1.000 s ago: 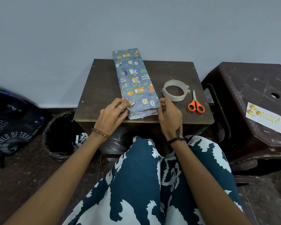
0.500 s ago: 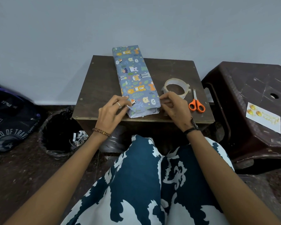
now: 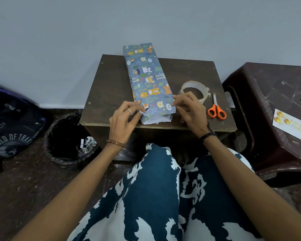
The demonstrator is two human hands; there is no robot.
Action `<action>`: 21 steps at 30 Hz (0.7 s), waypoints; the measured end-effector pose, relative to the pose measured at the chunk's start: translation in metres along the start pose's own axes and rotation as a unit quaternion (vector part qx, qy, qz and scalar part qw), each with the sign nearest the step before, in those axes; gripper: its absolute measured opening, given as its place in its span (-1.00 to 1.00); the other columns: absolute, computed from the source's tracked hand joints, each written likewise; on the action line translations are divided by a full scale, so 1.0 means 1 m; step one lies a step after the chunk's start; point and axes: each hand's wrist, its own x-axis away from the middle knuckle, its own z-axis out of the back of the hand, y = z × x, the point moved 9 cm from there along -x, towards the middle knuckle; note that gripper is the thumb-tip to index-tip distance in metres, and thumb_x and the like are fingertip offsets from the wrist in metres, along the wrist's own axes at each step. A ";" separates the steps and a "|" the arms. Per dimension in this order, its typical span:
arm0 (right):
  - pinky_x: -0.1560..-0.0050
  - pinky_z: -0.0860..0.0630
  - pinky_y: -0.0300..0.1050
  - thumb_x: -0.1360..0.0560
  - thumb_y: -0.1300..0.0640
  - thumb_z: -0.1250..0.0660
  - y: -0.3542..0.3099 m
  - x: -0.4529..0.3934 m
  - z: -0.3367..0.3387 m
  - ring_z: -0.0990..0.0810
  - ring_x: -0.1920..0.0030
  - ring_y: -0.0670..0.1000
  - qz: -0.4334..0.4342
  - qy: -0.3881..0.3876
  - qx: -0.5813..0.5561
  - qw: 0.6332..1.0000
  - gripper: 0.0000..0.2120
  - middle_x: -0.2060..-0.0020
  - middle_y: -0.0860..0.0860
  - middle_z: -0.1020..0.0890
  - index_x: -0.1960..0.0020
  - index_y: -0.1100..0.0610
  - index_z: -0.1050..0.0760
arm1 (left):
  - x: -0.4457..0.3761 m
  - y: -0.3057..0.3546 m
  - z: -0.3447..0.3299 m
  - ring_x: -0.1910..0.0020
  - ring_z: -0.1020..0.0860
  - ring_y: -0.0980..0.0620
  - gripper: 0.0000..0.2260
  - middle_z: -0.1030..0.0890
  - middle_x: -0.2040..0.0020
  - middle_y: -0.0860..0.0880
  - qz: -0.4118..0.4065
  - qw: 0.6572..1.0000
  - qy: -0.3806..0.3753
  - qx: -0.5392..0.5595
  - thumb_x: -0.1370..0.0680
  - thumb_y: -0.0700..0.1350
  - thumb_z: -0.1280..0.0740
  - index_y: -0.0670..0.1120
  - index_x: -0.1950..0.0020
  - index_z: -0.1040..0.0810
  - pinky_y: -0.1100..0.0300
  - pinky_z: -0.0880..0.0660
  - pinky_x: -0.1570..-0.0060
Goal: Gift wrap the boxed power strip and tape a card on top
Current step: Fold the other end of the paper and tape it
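Long box wrapped in blue animal-print paper [image 3: 147,79] lies lengthwise on small dark wooden table [image 3: 111,87], far end overhanging table's back edge, near end at front edge. Left hand [image 3: 124,117] at near-left corner of box, right hand [image 3: 188,108] at near-right corner. Clear tape roll [image 3: 195,91] right of box, partly behind right hand. Orange-handled scissors [image 3: 216,108] right of roll, near table's right edge. Dark brown plastic stool [image 3: 271,105] right of table; white card with gold print [image 3: 291,126] on it. Black-lined waste bin [image 3: 68,141] on floor left of table; dark backpack [image 3: 12,122] further left.

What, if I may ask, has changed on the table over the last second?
The right hand moved up from the near edge and now pinches the wrapped box at its right corner. The left hand stays pinching the left corner. Tape roll, scissors and card stayed put.
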 end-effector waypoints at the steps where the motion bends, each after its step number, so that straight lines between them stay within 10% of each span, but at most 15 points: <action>1: 0.12 -0.58 -0.04 -0.47 0.34 -0.32 0.002 0.001 -0.001 -0.56 -0.07 -0.13 -0.009 0.003 -0.010 1.000 -0.90 0.03 -0.05 -0.52 0.12 0.18 -0.56 | 0.000 0.002 0.000 -0.13 -0.50 0.24 -0.88 -0.60 0.01 0.03 -0.013 1.000 -0.005 -0.024 -0.49 -0.22 -0.34 -0.01 0.11 -0.61 0.36 -0.42 0.07; 5: 0.14 -0.56 0.10 -0.48 0.34 -0.31 0.005 0.001 -0.004 -0.55 -0.17 -0.07 -0.024 0.001 -0.031 0.999 -0.87 0.10 -0.04 -0.51 0.19 0.19 -0.58 | 0.001 0.006 0.001 -0.03 -0.48 0.11 -0.87 -0.60 -0.05 0.00 -0.050 0.994 -0.002 -0.098 -0.48 -0.12 -0.27 0.05 0.07 -0.59 0.20 -0.37 0.03; 13: -0.02 -0.43 -0.45 -0.47 0.33 -0.35 0.006 0.000 -0.004 -0.48 -0.16 -0.09 -0.018 -0.041 -0.030 0.999 -0.86 -0.13 -0.06 -0.46 0.15 0.14 -0.63 | -0.005 0.019 -0.002 0.07 -0.55 0.10 -0.88 -0.63 -0.03 -0.04 -0.215 0.957 -0.033 -0.189 -0.52 -0.10 -0.28 0.11 -0.01 -0.49 0.19 -0.38 -0.02; 21: 0.05 -0.46 -0.46 -0.46 0.32 -0.33 0.002 0.000 -0.003 -0.50 -0.05 -0.09 0.007 -0.041 0.003 0.999 -0.85 -0.10 0.09 -0.54 0.09 0.17 -0.65 | -0.007 0.031 -0.009 0.22 -0.65 -0.01 -0.84 -0.63 0.00 -0.12 -0.335 0.901 -0.124 -0.247 -0.51 -0.11 -0.24 -0.04 0.09 -0.62 0.21 -0.56 0.26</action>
